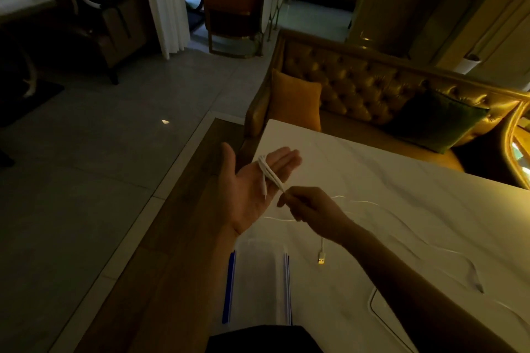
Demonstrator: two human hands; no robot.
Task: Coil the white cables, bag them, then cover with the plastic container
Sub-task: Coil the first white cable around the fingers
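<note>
Coiling white cable (269, 173) round left hand (249, 195).
Fingers straight, together; right hand (311, 206) pinches cable; slack could shed loops.

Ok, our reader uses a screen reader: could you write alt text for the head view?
A left hand, palm up with fingers straight, carries loops of white cable wound round its fingers, while the right hand pinches the strand beside them. Slack cable trails over a white table, where a USB plug and a clear zip bag lie.
</note>
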